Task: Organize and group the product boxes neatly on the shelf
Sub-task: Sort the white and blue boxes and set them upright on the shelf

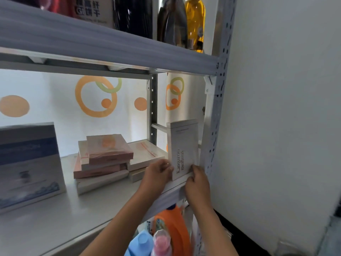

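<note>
Both hands at my white box (183, 148), left hand (156, 175) and right hand (198, 183) pinching its lower corners, box upright at shelf (55, 215) right end, pink boxes (103, 156) stacked nearby.

White carton (183, 150) printed "Kangaroo mommy", upright at the shelf's (60, 215) right end, at 3 o'clock from the stacks. Pink-and-cream flat boxes (103, 156) lie in an uneven, skewed pile at mid-shelf; cream flat boxes (145, 156) are stacked just at its 3 o'clock. A large blue-and-white box (29, 163), blurred, apparently upright, stands at 9 o'clock.
</note>
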The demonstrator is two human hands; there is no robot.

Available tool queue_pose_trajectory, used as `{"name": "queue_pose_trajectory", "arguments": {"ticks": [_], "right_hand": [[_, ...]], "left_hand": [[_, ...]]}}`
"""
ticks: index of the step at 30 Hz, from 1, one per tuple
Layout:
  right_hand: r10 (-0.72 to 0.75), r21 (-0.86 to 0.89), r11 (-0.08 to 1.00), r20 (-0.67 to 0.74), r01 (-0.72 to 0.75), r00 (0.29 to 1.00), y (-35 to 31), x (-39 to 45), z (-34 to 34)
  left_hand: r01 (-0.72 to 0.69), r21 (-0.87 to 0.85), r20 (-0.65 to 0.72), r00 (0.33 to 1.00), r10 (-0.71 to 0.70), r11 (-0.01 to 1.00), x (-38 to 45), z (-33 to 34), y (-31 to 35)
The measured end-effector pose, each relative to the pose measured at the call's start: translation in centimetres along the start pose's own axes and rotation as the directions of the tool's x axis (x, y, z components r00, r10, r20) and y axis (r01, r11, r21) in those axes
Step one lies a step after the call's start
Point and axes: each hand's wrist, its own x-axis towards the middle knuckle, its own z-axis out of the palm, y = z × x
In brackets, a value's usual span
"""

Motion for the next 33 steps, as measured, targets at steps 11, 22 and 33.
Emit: {"name": "queue_pose_trajectory", "arguments": {"ticks": [11, 22, 33], "right_hand": [[0.015, 0.131, 0.991, 0.040, -0.020, 0.999, 0.8, -1.1, -0.3], [0.031, 0.078, 0.996, 0.080, -0.037, 0.996, 0.0, -1.4, -1.1], [-0.158, -0.162, 0.974, 0.014, 0.158, 0.987, -5.1, -3.8, -2.6]], "left_hand": [[-0.107, 0.166, -0.059, 0.991, 0.118, 0.980, -1.0, 0.4, 0.5], [-0.056, 0.188, -0.072, 0.995, 0.071, 0.981, -1.4, 0.5, 1.0], [-0.338, 0.495, 0.013, 0.924, 0.382, 0.800, -6.6, -4.0, 2.7]]}}
